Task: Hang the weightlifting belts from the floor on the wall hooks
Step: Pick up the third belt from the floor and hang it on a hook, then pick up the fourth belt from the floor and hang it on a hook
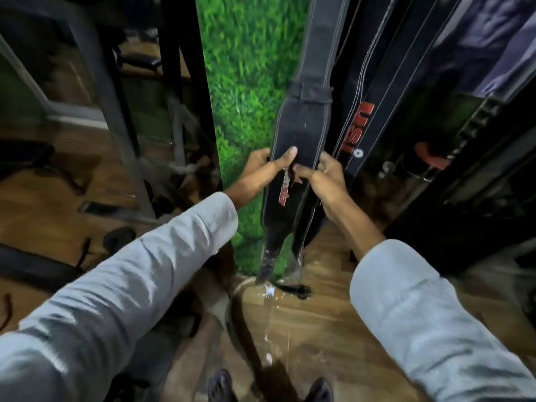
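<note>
A black weightlifting belt (301, 123) with a red logo hangs down the green grass-print wall (249, 82); its top runs out of frame, so no hook shows. My left hand (266, 169) grips its left edge, thumb across the front. My right hand (324, 181) holds its right edge. Its tapered end (268, 262) dangles just above the floor. To the right hangs a second black belt (355, 129) with red lettering. Another belt (252, 323) lies on the wooden floor below, by my feet.
A mirror with gym machine frames (121, 117) fills the left side. Dark equipment and a red-seated stool (432, 158) stand at the right. My shoes (220, 387) are at the bottom edge on the wooden floor (319, 329).
</note>
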A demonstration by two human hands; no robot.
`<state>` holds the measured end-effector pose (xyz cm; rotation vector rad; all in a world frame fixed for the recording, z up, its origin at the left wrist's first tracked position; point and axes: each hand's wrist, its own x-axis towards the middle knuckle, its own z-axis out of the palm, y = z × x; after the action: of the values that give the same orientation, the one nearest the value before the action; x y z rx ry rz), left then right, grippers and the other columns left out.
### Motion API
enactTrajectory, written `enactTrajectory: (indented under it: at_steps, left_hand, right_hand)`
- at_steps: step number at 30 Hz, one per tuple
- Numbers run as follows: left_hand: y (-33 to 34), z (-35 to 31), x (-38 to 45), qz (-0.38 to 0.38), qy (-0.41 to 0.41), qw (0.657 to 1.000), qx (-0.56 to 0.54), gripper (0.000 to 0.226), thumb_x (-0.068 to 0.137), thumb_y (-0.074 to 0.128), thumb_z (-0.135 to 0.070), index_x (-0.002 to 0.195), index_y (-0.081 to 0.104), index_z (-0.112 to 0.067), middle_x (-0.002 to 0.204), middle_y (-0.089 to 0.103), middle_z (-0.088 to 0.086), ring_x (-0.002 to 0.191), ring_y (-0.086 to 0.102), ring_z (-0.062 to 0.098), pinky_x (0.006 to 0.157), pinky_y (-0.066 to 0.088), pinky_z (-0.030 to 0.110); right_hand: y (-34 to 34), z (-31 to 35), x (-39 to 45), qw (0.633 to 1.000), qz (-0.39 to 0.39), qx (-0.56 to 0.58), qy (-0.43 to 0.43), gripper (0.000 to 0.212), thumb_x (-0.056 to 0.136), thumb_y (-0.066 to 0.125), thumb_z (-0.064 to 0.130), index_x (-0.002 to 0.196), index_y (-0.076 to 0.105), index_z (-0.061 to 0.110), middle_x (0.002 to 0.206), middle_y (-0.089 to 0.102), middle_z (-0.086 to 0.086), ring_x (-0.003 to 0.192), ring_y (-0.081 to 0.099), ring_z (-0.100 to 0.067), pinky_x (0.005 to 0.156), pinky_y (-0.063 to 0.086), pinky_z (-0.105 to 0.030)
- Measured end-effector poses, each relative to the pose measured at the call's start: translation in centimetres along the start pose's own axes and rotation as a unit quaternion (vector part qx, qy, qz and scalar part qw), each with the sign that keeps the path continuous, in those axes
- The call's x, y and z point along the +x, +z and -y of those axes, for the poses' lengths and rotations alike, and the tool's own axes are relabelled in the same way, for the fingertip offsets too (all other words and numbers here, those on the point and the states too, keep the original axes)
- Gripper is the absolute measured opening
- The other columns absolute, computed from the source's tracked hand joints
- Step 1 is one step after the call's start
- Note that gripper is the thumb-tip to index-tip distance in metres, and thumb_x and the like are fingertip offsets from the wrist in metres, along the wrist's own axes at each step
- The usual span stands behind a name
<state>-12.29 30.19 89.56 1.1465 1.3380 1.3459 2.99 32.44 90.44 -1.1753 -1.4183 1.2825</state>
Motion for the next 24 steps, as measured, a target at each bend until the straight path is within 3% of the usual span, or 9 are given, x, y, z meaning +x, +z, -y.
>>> enactTrajectory:
  at_steps: [3,6,10,12,14,16,19,22,24]
  left_hand:
    - [0.2,2.0,-1.0,-0.009,-0.031,0.999,-0.019,0.017,0.098,0.071,-0.029,0.093,0.078,-0.014,0.081,0.079,-0.005,0.078,0.074,0.005,0.069,0.056,0.018]
    - [0.3,4.8,-1.8,-0.014,-0.057,0.998,-0.015,0.03,0.091,0.078,-0.038,0.097,0.079,-0.009,0.092,0.08,0.005,0.082,0.073,0.011,0.07,0.057,0.023]
    - [0.8,9.2,-3.4,-0.036,-0.086,0.996,-0.015,0.057,0.072,0.085,-0.05,0.102,0.079,-0.003,0.104,0.08,0.014,0.093,0.074,0.016,0.085,0.058,0.034]
    - [0.9,11.2,-4.3,-0.046,-0.115,0.992,-0.013,0.042,0.078,0.085,-0.046,0.087,0.077,-0.006,0.089,0.079,0.01,0.083,0.069,0.012,0.077,0.053,0.031]
    - [1.2,13.6,-5.0,-0.047,-0.144,0.988,-0.013,0.033,0.085,0.084,-0.037,0.073,0.066,-0.012,0.074,0.066,0.003,0.074,0.06,0.01,0.071,0.045,0.026]
    - [1.5,16.2,-6.0,-0.066,-0.166,0.984,-0.008,0.034,0.085,0.084,-0.034,0.074,0.061,-0.012,0.071,0.057,-0.001,0.07,0.053,0.008,0.067,0.041,0.022]
    - [2.2,21.0,-7.1,-0.081,-0.204,0.975,-0.039,0.022,0.085,0.085,-0.024,0.075,0.068,-0.014,0.073,0.064,-0.005,0.069,0.058,0.003,0.072,0.047,0.019]
    - [2.8,25.8,-9.0,-0.114,-0.264,0.956,-0.058,0.021,0.086,0.084,-0.019,0.071,0.069,-0.022,0.072,0.068,-0.011,0.07,0.064,0.0,0.07,0.05,0.014]
    - [3.0,29.4,-10.6,-0.131,-0.303,0.943,-0.051,0.015,0.085,0.085,-0.028,0.08,0.072,-0.022,0.082,0.071,-0.004,0.078,0.066,0.005,0.068,0.051,0.016]
  right_hand:
    - [0.3,-2.9,-0.4,0.999,0.001,-0.015,0.031,0.043,0.08,0.077,-0.006,0.117,0.067,0.012,0.107,0.078,-0.001,0.099,0.075,-0.014,0.093,0.058,-0.031]
    - [0.5,-6.1,-1.2,0.998,0.002,-0.02,0.06,0.046,0.077,0.08,-0.008,0.119,0.066,0.006,0.103,0.076,-0.001,0.094,0.072,-0.013,0.087,0.055,-0.026]
    - [1.1,-10.3,-2.3,0.996,-0.004,-0.012,0.093,0.057,0.075,0.081,-0.009,0.127,0.059,0.0,0.108,0.073,-0.006,0.09,0.07,-0.009,0.081,0.055,-0.019]
    - [1.2,-12.3,-2.9,0.994,-0.004,-0.015,0.109,0.064,0.071,0.082,-0.008,0.129,0.056,0.001,0.111,0.072,-0.007,0.088,0.069,-0.005,0.079,0.055,-0.016]
    - [1.3,-14.8,-3.4,0.992,-0.001,-0.023,0.125,0.072,0.064,0.083,0.002,0.129,0.054,0.008,0.113,0.072,-0.006,0.093,0.071,-0.009,0.083,0.057,-0.022]
    - [1.2,-17.6,-4.6,0.989,0.002,-0.031,0.143,0.073,0.063,0.082,0.006,0.129,0.051,0.009,0.117,0.07,-0.01,0.101,0.069,-0.015,0.086,0.057,-0.024]
    - [1.4,-22.8,-6.1,0.982,0.021,-0.061,0.178,0.069,0.069,0.08,0.0,0.13,0.049,0.009,0.127,0.063,-0.013,0.108,0.064,-0.016,0.083,0.051,-0.014]
    - [1.7,-29.5,-7.1,0.971,0.026,-0.088,0.222,0.073,0.063,0.082,0.011,0.129,0.052,0.02,0.135,0.062,-0.009,0.122,0.062,-0.025,0.098,0.055,-0.038]
    - [1.7,-35.2,-7.6,0.964,0.014,-0.082,0.254,0.078,0.059,0.081,0.014,0.132,0.052,0.011,0.13,0.064,-0.012,0.117,0.065,-0.03,0.092,0.06,-0.046]
